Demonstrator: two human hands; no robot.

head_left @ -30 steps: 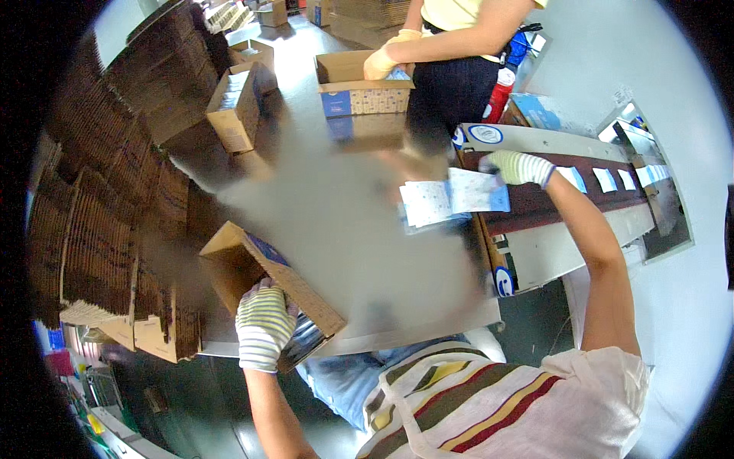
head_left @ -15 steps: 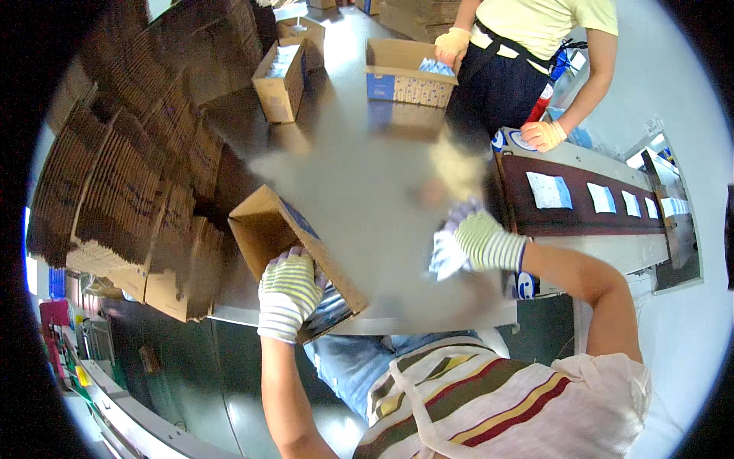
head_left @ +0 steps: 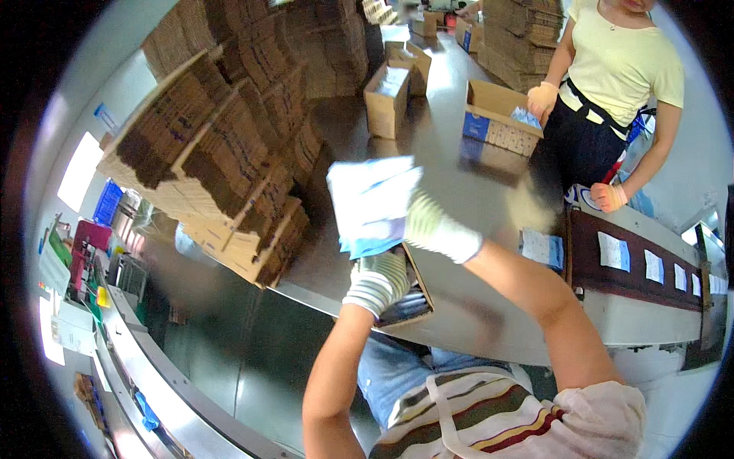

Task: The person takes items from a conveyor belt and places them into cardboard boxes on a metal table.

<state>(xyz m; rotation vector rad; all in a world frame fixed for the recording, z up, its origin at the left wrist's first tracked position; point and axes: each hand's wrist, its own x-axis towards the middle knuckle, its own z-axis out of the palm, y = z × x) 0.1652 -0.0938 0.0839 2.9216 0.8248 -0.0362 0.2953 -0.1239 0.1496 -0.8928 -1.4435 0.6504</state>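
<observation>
My right hand, in a striped glove, is closed on a small stack of flat white and light-blue packets, somewhat blurred. The stack is up over a cardboard box at the table's near edge and hides much of it. Below the stack, my left hand, gloved the same way, is at that box; its fingers are hidden. More packets show inside the box, at its near end.
Tall stacks of flattened cartons line the left. On the right, a dark conveyor belt carries spaced packets; one packet lies by its end. Across the table, a co-worker's gloved hand is at an open box. Another filled box stands farther back.
My right hand has brought the packets leftward and up over the box. The whole view has swung left. A packet now lies by the belt's end, where a pale blur was.
</observation>
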